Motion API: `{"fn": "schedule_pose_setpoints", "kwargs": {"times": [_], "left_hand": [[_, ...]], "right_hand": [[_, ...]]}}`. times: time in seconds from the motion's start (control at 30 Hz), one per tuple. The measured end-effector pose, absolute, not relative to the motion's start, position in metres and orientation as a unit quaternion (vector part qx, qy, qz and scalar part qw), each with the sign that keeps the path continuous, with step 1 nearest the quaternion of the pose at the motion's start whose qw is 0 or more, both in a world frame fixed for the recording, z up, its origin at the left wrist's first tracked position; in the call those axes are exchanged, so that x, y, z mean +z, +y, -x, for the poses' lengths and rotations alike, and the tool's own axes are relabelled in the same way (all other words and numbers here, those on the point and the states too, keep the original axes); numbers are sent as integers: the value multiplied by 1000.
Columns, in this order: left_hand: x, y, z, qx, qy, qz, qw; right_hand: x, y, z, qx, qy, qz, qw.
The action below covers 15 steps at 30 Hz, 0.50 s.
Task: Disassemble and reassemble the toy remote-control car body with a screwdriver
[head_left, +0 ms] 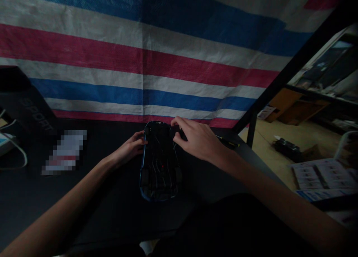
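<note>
A toy car (160, 160) lies upside down on the dark table, its black underside facing up and its blue body edge showing. My left hand (132, 149) grips the car's left side near the front, with the thumb and fingertips at the body edge. At the car's front right corner is my right hand (192, 137), its thumb and index finger curled around a small dark part by the wheel area. Shadow hides what exactly sits between those fingers. Just right of that hand, a screwdriver (229, 141) with a black and yellow handle lies on the table.
A dark box (25, 104) marked SPORT stands at the left beside a white cable (24, 156). A blurred-out flat item (65, 152) lies near it. Striped sheeting (140, 63) hangs behind the table (112, 212). A black frame post (251, 132) rises at the right; boxes lie beyond.
</note>
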<state>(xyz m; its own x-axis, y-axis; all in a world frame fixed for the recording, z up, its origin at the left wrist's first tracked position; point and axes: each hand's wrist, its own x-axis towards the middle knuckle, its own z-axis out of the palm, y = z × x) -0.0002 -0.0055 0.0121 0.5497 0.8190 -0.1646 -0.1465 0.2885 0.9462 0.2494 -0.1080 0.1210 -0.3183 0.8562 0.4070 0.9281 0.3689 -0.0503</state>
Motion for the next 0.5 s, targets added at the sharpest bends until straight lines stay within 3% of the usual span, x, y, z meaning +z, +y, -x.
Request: {"fn": "schedule_pose_setpoints", "kwargs": {"times": [0.13, 0.3, 0.5], "left_hand": [[12, -5, 0, 338, 336, -493, 728], [14, -7, -1, 335, 345, -495, 724], [15, -9, 0, 334, 345, -496, 724]], "right_hand": [[121, -106, -254, -77, -839, 505, 185], [120, -104, -255, -79, -805, 571, 140], [120, -105, -256, -70, -827, 526, 184]]}}
